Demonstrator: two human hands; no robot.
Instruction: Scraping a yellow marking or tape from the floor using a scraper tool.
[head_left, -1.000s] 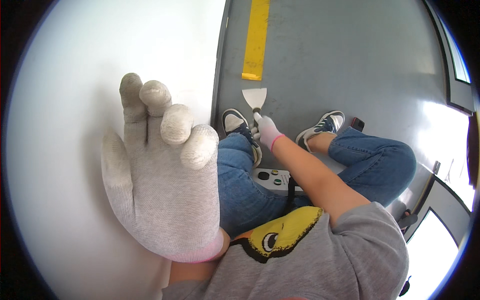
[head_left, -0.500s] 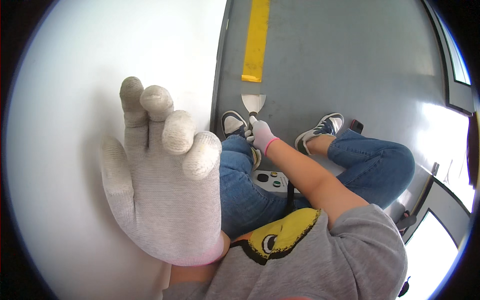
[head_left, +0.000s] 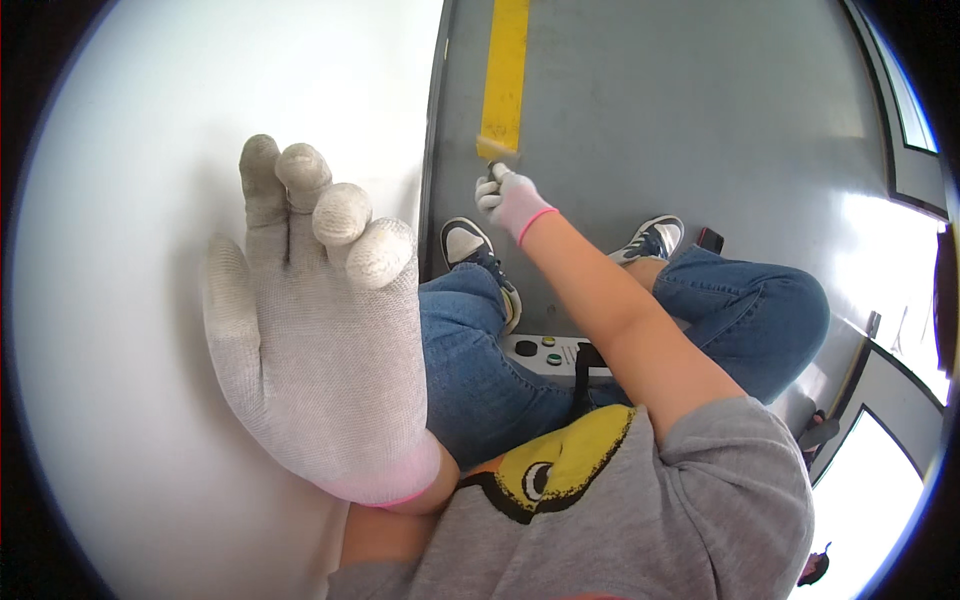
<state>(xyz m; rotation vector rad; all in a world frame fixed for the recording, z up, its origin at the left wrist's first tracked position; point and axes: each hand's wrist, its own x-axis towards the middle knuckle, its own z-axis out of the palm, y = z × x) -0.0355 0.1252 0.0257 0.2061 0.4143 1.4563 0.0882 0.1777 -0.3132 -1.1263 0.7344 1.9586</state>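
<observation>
My left hand [head_left: 325, 350], in a white knit glove with soiled fingertips, is large in view before the white wall [head_left: 140, 200]. Its fingers are apart and slightly bent, with nothing in them; whether it touches the wall I cannot tell. Farther out, my right hand [head_left: 517, 205], gloved too, is closed round the handle of a scraper [head_left: 497, 150]. The wide blade, smeared by motion, is at the near end of a yellow tape strip [head_left: 504, 75] on the grey floor [head_left: 680, 110]. Most of the handle is hidden by my fingers.
My shoes [head_left: 470, 245] and bent knees flank the right arm's reach. A grey device with knobs [head_left: 525, 349] sits between my legs. Beside my right shoe lies a dark phone-like object [head_left: 710, 240]. Bright panels with dark frames [head_left: 880, 430] stand at the right.
My right hand has moved away from me with the scraper, bringing the blade from bare floor to the tape's end. My left hand has shifted slightly up and left in view, still open.
</observation>
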